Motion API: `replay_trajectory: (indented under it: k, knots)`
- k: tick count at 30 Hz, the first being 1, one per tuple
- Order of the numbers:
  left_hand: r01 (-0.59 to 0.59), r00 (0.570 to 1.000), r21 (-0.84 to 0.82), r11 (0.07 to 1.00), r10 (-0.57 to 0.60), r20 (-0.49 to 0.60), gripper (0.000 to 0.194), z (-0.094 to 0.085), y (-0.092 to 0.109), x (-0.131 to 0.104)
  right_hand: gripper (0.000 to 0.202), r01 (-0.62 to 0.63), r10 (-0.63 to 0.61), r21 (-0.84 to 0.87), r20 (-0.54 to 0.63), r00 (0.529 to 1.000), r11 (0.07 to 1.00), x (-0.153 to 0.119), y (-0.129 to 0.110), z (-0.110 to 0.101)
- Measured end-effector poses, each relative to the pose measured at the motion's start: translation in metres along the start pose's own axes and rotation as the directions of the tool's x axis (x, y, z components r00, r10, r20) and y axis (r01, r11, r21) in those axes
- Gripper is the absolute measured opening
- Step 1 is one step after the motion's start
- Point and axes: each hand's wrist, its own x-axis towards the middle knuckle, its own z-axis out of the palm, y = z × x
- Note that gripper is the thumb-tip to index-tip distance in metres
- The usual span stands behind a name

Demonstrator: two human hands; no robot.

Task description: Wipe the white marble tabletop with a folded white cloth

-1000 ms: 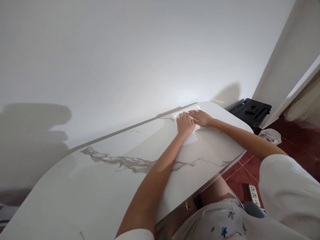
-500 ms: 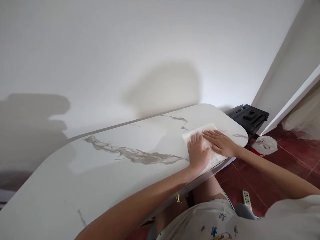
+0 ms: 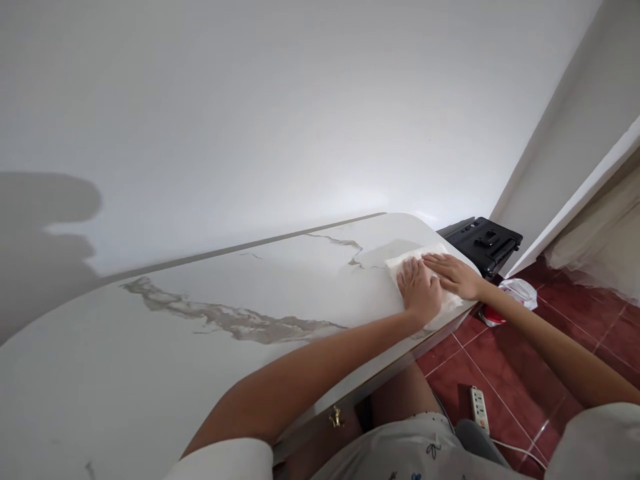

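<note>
A folded white cloth point(image 3: 395, 265) lies flat on the white marble-patterned table point(image 3: 200, 373), close to its rounded right end. My left hand point(image 3: 420, 291) presses down on the cloth with its fingers stretched out. Just to the right, my right hand point(image 3: 454, 275) rests palm down on the cloth's upper right part, fingers extended toward the left hand. The two hands are side by side. Much of the cloth is hidden under them.
A black case point(image 3: 487, 243) stands beyond the table's right end. Below it, a white and red bag point(image 3: 517, 292) sits on the red tiled floor point(image 3: 510, 360). A power strip point(image 3: 479, 408) lies near my legs. A white wall point(image 3: 250, 120) borders the table's far edge.
Both hands and the cloth have moved to the right, nearer the table's right end. The view has shifted slightly, and the shadow in the middle of the wall is gone.
</note>
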Motion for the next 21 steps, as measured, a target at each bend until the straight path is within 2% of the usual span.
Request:
replay_trajectory:
  k: [5, 10, 13, 17, 21]
  knots:
    - [0.068, 0.997, 0.032, 0.997, -0.066, -0.037, 0.056, -0.018, -0.017, 0.036, 0.054, 0.056, -0.056, 0.003, 0.006, 0.998, 0.998, 0.050, 0.026, 0.013]
    - [0.031, 0.999, 0.169, 0.985, -0.024, -0.043, 0.058, -0.040, -0.048, 0.086, 0.054, -0.002, 0.002, -0.025, 0.008, 1.000, 1.000, 0.111, 0.042, 0.027]
    - [0.029, 0.996, 0.228, 0.973, -0.009, -0.087, 0.057, -0.051, -0.067, 0.115, 0.054, -0.030, 0.030, -0.034, 0.012, 0.999, 0.999, 0.148, 0.049, 0.034]
    - [0.033, 0.986, 0.271, 0.962, 0.013, -0.167, 0.056, -0.063, -0.086, 0.143, 0.054, -0.035, 0.035, -0.022, 0.002, 0.999, 0.999, 0.191, 0.057, 0.043]
    - [0.052, 0.977, 0.306, 0.951, 0.015, -0.213, 0.055, -0.069, -0.097, 0.165, 0.055, -0.010, 0.010, 0.009, 0.021, 1.000, 1.000, 0.220, 0.068, 0.046]
